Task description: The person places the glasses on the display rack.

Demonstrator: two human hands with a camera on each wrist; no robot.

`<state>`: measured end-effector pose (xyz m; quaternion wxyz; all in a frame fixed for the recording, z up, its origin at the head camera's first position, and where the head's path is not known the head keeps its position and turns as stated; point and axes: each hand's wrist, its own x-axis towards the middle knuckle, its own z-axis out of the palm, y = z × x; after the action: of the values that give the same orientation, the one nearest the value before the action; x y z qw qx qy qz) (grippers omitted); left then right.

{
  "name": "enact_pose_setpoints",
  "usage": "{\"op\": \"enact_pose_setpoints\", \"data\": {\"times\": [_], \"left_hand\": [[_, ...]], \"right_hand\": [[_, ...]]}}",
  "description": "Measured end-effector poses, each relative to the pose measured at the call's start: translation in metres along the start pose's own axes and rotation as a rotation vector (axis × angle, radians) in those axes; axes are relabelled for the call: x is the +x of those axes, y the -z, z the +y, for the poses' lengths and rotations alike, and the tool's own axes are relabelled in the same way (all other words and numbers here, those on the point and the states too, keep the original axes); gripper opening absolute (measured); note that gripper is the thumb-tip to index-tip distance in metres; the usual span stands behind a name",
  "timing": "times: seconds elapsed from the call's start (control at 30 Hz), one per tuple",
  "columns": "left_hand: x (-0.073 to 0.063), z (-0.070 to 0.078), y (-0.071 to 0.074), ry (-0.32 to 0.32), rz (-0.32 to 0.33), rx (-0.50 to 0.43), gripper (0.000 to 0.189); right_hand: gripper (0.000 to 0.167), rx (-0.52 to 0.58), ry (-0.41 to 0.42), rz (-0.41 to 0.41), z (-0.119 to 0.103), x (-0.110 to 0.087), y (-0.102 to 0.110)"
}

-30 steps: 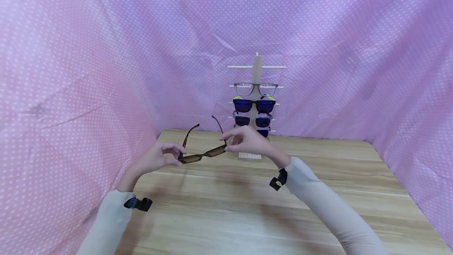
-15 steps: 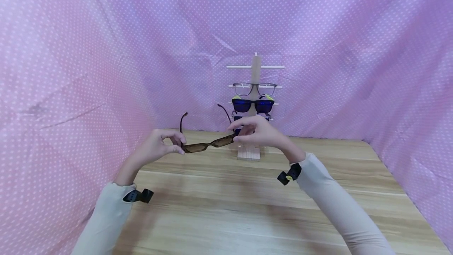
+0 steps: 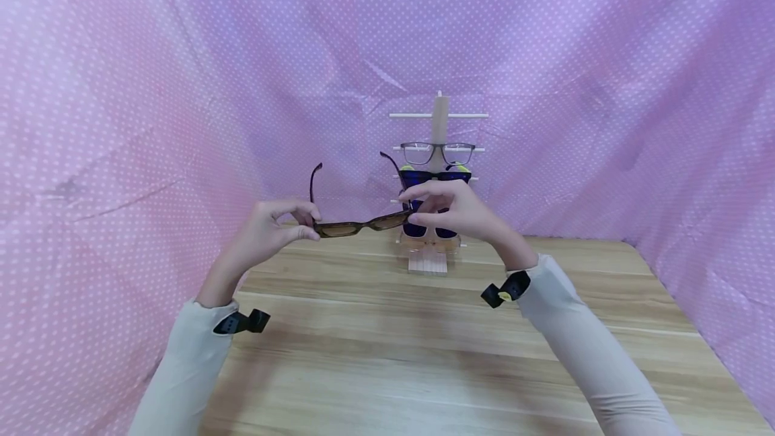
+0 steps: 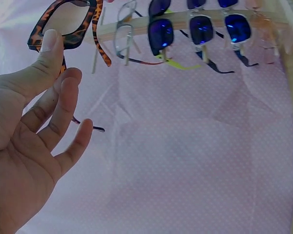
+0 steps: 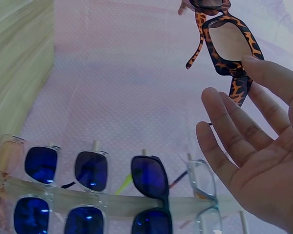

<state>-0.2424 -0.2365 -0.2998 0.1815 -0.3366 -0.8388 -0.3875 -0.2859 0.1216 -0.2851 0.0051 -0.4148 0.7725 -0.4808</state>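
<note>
A pair of tortoiseshell sunglasses (image 3: 363, 225) with brown lenses is held up between both hands, arms unfolded and pointing away from me. My left hand (image 3: 275, 227) pinches one hinge corner, thumb on the frame front, as the left wrist view shows. At the opposite corner my right hand (image 3: 454, 210) pinches the frame (image 5: 234, 46) between thumb and fingers. The sunglasses sit slightly tilted, right end higher, in front and to the left of a wooden display stand (image 3: 440, 120). In the head view the right hand covers part of the eyewear on that stand.
The stand carries clear glasses (image 3: 438, 152), black sunglasses with blue lenses (image 5: 150, 183), clear-framed blue-lens pairs (image 4: 201, 30) and a pale pair at the bottom. Its top white rod (image 3: 412, 115) has no glasses. Wooden table (image 3: 375, 342) below; pink dotted cloth (image 3: 339, 52) surrounds it.
Both hands have lifted the tortoiseshell sunglasses upward and a little to the right, bringing them closer to the stand. The frame has become more level. Both grips stay the same.
</note>
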Motion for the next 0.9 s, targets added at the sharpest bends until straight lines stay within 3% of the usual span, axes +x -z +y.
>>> {"op": "enact_pose_setpoints", "data": {"times": [0.27,0.57,0.9], "left_hand": [[0.017,0.008,0.002,-0.023,0.020,0.017,0.025],[0.041,0.015,-0.003,-0.054,0.030,0.035,0.022],[0.060,0.028,-0.010,-0.059,0.042,0.005,0.024]], "right_hand": [[0.036,0.001,0.005,0.036,-0.007,-0.001,0.015],[0.037,-0.107,0.008,0.123,-0.011,-0.006,0.032],[0.038,-0.098,-0.006,0.170,-0.014,-0.018,0.048]]}}
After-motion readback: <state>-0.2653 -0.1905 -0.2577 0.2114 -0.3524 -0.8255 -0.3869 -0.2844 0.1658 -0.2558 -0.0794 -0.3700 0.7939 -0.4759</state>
